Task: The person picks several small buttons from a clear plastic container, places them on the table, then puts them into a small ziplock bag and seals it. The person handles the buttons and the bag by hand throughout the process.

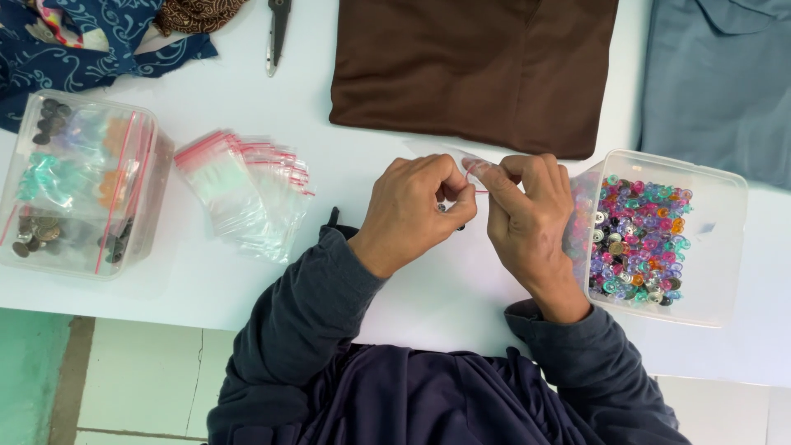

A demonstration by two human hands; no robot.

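— What have your hands got hold of?

— Your left hand [409,210] and right hand [527,218] are drawn together over the white surface [206,272], fingertips nearly touching. Between them you pinch a small clear plastic bag [471,169] with a thin red strip along its mouth. It is thin, glossy film, creased where your fingers press it. Something small and dark shows just under your left thumb, but it is too hidden to tell what it is.

— And what lies around them?

— Just beside your right hand stands a clear, square plastic tub [709,247], its wall touching your wrist. It holds a heap of small round buttons [638,239], mostly translucent pink, purple, teal and orange, with a few metallic ones. To your left, a fanned stack of empty zip bags [247,194] lies flat, each with the same red strip. Further left, a second clear tub [82,185] holds filled bags of dark and metal buttons. Beyond your hands lies folded brown cloth [474,70], smooth and matte, with grey-blue cloth [717,82] to its right, patterned navy fabric [91,41] at far left, and metal scissors [278,33].
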